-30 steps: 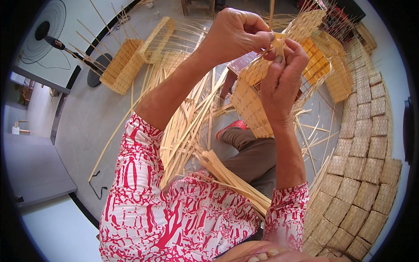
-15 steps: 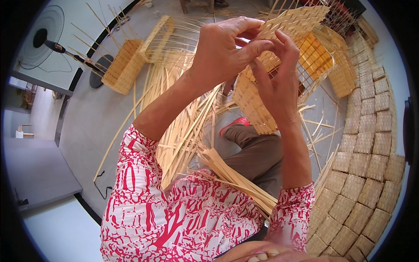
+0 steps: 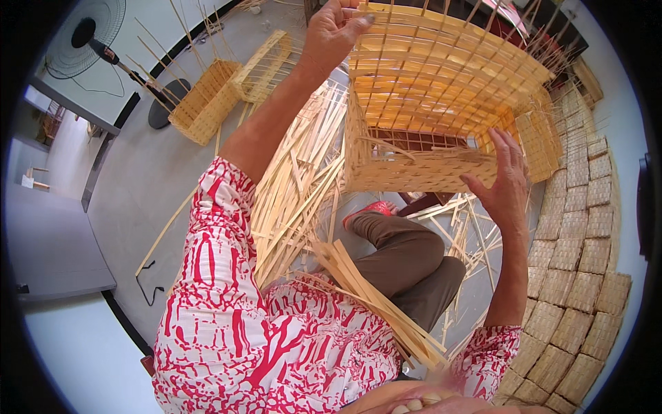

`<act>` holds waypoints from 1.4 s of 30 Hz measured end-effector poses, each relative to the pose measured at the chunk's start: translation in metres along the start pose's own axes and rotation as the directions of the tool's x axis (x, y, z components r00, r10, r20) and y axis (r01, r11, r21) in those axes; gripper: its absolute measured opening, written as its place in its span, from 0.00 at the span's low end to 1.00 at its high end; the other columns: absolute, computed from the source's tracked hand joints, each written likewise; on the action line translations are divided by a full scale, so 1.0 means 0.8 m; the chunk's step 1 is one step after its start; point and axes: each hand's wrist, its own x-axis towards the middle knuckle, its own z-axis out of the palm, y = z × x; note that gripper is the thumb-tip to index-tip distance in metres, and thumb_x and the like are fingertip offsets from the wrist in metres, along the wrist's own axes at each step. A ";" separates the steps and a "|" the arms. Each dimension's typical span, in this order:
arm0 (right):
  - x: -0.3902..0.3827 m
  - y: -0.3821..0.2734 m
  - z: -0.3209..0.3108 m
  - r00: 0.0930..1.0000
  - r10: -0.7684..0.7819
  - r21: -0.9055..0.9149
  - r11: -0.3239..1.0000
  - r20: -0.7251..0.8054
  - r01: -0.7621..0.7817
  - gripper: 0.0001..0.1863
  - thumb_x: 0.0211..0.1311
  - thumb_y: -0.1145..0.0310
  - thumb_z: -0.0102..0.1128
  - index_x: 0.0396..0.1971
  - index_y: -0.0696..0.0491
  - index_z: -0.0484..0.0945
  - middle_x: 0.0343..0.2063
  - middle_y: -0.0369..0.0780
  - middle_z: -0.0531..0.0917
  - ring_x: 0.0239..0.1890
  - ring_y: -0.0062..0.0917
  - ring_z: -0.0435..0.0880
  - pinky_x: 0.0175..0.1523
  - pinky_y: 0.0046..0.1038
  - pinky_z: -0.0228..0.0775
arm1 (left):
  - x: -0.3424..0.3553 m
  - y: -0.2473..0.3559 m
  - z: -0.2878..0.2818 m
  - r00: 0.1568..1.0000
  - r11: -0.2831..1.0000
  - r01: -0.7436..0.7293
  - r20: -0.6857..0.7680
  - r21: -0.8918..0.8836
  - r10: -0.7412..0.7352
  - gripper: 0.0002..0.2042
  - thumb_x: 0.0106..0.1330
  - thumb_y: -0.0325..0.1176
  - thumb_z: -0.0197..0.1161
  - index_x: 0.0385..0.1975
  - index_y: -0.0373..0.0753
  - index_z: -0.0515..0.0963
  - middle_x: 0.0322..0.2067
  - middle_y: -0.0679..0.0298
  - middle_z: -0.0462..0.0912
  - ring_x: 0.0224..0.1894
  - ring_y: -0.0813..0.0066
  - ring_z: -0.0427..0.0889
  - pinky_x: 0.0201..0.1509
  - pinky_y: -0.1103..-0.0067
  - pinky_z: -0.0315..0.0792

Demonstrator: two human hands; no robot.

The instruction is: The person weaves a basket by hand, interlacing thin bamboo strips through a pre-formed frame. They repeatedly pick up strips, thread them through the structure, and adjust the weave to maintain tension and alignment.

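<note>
A half-woven rectangular bamboo basket (image 3: 420,176) is raised in front of me, its mesh of thin strips showing inside. Loose upright strips stick out past its far edge. At the basket's upper left corner, my left hand (image 3: 338,31) is closed, pinching the edge between thumb and fingers. My right hand (image 3: 507,176) holds the lower right corner, with the thumb at the near wall and the fingers stretched along the end. A bundle of flat bamboo strips (image 3: 365,290) lies across my lap.
Loose bamboo strips (image 3: 296,186) cover the floor ahead. Two unfinished baskets, one the box-shaped basket (image 3: 207,103), stand at the far left near a standing fan (image 3: 86,41). Stacked woven pieces (image 3: 579,255) line the right wall. Another woven basket (image 3: 541,145) stands beyond my right hand.
The basket has turned, so its open inside now faces me. My left hand has moved up and left to its corner; my right hand has moved right and down, away from the left.
</note>
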 end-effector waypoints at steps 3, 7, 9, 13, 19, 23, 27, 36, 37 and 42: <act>0.006 0.018 0.013 0.998 -0.029 -0.100 0.994 0.049 0.034 0.45 0.45 0.60 0.78 0.65 0.48 0.65 0.63 0.42 0.71 0.68 0.39 0.64 0.70 0.41 0.52 | 0.025 -0.006 0.021 1.000 0.992 0.013 -0.026 -0.122 -0.016 0.05 0.69 0.31 0.62 0.38 0.37 0.80 0.29 0.74 0.78 0.29 0.89 0.73 0.34 0.87 0.68; 0.012 0.027 0.029 0.996 -0.052 -0.018 0.998 0.076 0.053 0.30 0.50 0.58 0.74 0.53 0.51 0.74 0.48 0.41 0.80 0.54 0.39 0.75 0.58 0.40 0.63 | 0.041 -0.026 0.017 0.997 0.993 0.021 -0.071 -0.114 -0.029 0.05 0.69 0.32 0.63 0.35 0.39 0.81 0.27 0.75 0.78 0.28 0.90 0.72 0.32 0.88 0.67; 0.012 0.028 0.035 0.995 -0.050 0.010 0.999 0.092 0.049 0.24 0.52 0.57 0.72 0.47 0.52 0.76 0.41 0.41 0.81 0.47 0.39 0.77 0.52 0.40 0.64 | 0.046 -0.033 0.009 0.998 0.991 -0.007 -0.055 -0.136 -0.001 0.06 0.69 0.34 0.64 0.34 0.39 0.80 0.26 0.75 0.77 0.27 0.90 0.71 0.31 0.88 0.66; 0.010 0.020 0.037 0.998 -0.050 0.039 0.998 0.039 0.049 0.19 0.55 0.56 0.70 0.38 0.53 0.77 0.33 0.40 0.82 0.40 0.38 0.79 0.47 0.39 0.64 | 0.045 -0.047 0.007 0.995 0.997 0.025 -0.096 -0.069 -0.032 0.07 0.69 0.35 0.65 0.33 0.39 0.80 0.25 0.76 0.76 0.25 0.90 0.69 0.28 0.88 0.64; 0.003 0.010 0.035 1.000 -0.027 0.026 0.999 -0.007 0.027 0.18 0.56 0.56 0.70 0.37 0.53 0.78 0.31 0.39 0.82 0.38 0.37 0.79 0.45 0.38 0.65 | 0.074 -0.050 0.004 0.974 0.953 -0.136 -0.141 0.272 0.179 0.12 0.64 0.37 0.70 0.39 0.36 0.79 0.24 0.74 0.76 0.27 0.86 0.72 0.30 0.85 0.69; -0.007 -0.011 0.047 0.993 0.012 -0.010 1.000 -0.117 -0.013 0.17 0.55 0.57 0.70 0.35 0.53 0.78 0.28 0.40 0.81 0.36 0.37 0.79 0.43 0.38 0.65 | 0.070 -0.060 -0.005 0.930 0.955 -0.055 -0.333 0.292 0.155 0.19 0.63 0.37 0.70 0.47 0.33 0.75 0.31 0.62 0.81 0.34 0.78 0.79 0.39 0.79 0.76; -0.006 -0.011 0.068 0.981 0.112 0.000 0.994 -0.157 -0.113 0.16 0.55 0.57 0.70 0.34 0.54 0.78 0.27 0.41 0.80 0.36 0.39 0.79 0.43 0.41 0.67 | 0.041 -0.043 0.002 0.972 0.872 -0.082 -0.152 0.482 0.176 0.11 0.63 0.31 0.66 0.42 0.35 0.78 0.31 0.58 0.83 0.35 0.69 0.82 0.39 0.74 0.76; -0.022 0.020 0.023 0.950 0.075 0.002 0.997 -0.304 -0.078 0.18 0.61 0.63 0.63 0.49 0.55 0.80 0.40 0.48 0.83 0.43 0.40 0.82 0.48 0.38 0.71 | -0.041 -0.019 0.120 0.935 0.920 -0.087 0.351 0.383 -0.057 0.06 0.64 0.27 0.65 0.39 0.37 0.81 0.34 0.65 0.84 0.35 0.79 0.83 0.38 0.82 0.76; -0.038 0.035 0.010 0.925 0.191 0.130 0.979 -0.330 -0.156 0.16 0.64 0.65 0.62 0.49 0.55 0.80 0.39 0.45 0.83 0.42 0.36 0.83 0.46 0.36 0.73 | -0.053 -0.007 0.130 0.901 0.915 -0.122 0.430 0.386 -0.062 0.05 0.64 0.27 0.64 0.38 0.37 0.81 0.33 0.65 0.83 0.34 0.78 0.83 0.36 0.82 0.76; -0.133 0.161 -0.043 0.614 0.744 0.727 0.571 -0.262 -0.382 0.11 0.71 0.69 0.55 0.47 0.56 0.80 0.36 0.35 0.84 0.38 0.19 0.83 0.38 0.23 0.81 | -0.023 0.018 0.231 0.714 0.821 -0.472 0.686 0.322 0.141 0.06 0.67 0.31 0.63 0.38 0.37 0.82 0.29 0.61 0.83 0.30 0.72 0.82 0.35 0.79 0.76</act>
